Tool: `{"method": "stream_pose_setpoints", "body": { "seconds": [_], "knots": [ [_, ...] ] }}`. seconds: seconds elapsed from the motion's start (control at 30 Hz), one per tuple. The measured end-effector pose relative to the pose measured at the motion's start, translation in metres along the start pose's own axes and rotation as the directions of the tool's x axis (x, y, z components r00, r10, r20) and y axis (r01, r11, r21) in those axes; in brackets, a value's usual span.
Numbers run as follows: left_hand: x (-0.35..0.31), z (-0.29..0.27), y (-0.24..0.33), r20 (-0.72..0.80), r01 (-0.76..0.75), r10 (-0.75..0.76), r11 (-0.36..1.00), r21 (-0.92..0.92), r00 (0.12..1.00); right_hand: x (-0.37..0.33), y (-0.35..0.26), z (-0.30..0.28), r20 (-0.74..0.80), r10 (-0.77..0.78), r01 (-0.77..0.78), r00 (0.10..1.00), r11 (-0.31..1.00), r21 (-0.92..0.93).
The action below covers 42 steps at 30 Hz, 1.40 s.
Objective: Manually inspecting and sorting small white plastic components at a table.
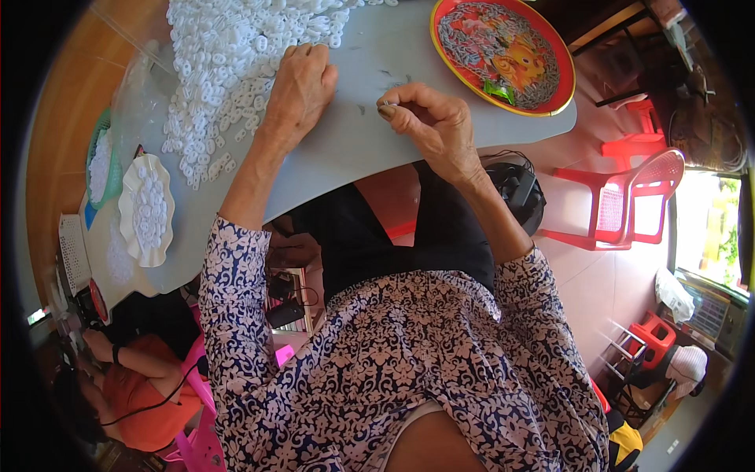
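My left hand (303, 90) is curled closed at the right edge of a heap of small white oval plastic pieces (224, 55); whatever lies inside its fingers is hidden. Thumb and forefinger of my right hand (431, 122) pinch a small grey metal piece (386, 103), too small to tell exactly what it is. That hand is held over the grey table (346, 157), apart from the left. Beyond it to the right, a round red tray (562, 94) with a yellow rim holds many thin grey metal pieces (472, 35) and a small green packet (499, 92).
At the table's left stand a wavy-edged cream dish (130, 208) of white pieces and a green basket (116, 177). A co-worker in orange (153, 385) sits lower left. Red plastic chairs (609, 200) stand on the right, and a dark fan-like object (519, 193) is beside my right forearm.
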<state>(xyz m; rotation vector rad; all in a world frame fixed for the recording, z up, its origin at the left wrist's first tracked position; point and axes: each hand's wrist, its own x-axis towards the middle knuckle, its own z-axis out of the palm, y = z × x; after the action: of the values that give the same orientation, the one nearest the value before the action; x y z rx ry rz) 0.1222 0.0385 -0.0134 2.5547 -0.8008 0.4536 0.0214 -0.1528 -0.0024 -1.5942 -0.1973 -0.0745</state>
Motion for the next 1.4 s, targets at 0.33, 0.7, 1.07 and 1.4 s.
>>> {"method": "stream_pose_setpoints", "body": {
  "seconds": [0.33,0.7,1.07,1.4],
  "knots": [
    [-0.015,-0.011,0.044,0.267,0.316,-0.228,0.214,-0.924,0.936,0.001,-0.002,-0.003,0.006,0.005,-0.006,1.000,0.983,0.183],
    [-0.017,-0.012,0.066,0.213,0.275,-0.293,0.190,-0.943,0.932,0.002,-0.005,-0.002,0.004,-0.003,0.002,1.000,0.985,0.172],
    [-0.006,-0.030,0.059,0.205,0.233,-0.113,0.544,-0.806,0.972,0.000,-0.001,-0.003,0.011,-0.011,0.009,1.000,0.986,0.167],
    [-0.006,-0.026,0.066,0.132,0.173,-0.113,0.627,-0.760,0.985,0.000,-0.004,-0.003,-0.028,0.020,-0.015,0.999,0.987,0.159]
  ]
}}
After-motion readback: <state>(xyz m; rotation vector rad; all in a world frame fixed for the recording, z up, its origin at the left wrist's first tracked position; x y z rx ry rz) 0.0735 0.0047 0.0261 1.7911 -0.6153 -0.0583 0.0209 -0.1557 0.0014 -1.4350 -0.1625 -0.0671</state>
